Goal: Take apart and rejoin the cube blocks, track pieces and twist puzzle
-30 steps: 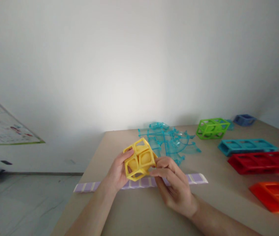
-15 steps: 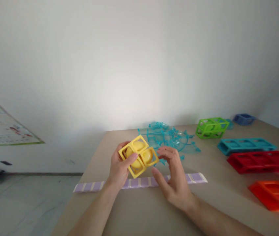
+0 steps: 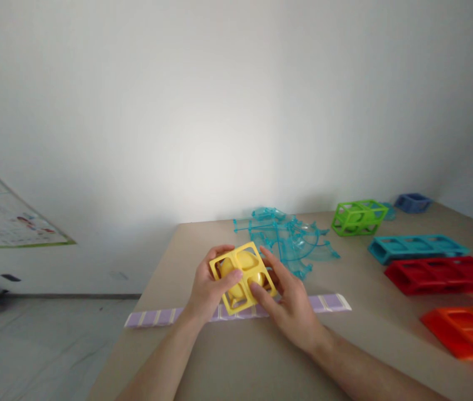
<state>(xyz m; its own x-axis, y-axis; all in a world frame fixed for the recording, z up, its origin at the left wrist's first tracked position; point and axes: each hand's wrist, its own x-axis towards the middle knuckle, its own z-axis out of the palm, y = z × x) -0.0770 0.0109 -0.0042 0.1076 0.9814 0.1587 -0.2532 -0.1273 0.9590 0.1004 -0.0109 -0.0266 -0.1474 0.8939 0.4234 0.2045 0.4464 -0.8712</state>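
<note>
Between my two hands is a yellow plastic block (image 3: 245, 260), a square frame of cube-like cells with rounded hollows. It is held tilted above the table. My left hand (image 3: 209, 284) grips its left side, the thumb across the front and the fingers behind. My right hand (image 3: 289, 303) closes on the right side, with its thumb on the lower right cell and its fingers partly hidden behind the block. Below the block, a strip of purple segments with pale gaps (image 3: 153, 318) lies across the table, partly covered by my hands.
Clear teal plastic pieces (image 3: 280, 236) lie in a heap beyond my hands. To the right stand a green frame block (image 3: 358, 217), a blue one (image 3: 412, 203), a teal one (image 3: 420, 247), a red one (image 3: 445, 274) and an orange one (image 3: 470, 331). A wall rises behind the table (image 3: 220, 362).
My right hand has moved left and closed on the yellow block, which it was apart from before. The block has shifted slightly right and down, and its lower right cell now sits flush with the rest.
</note>
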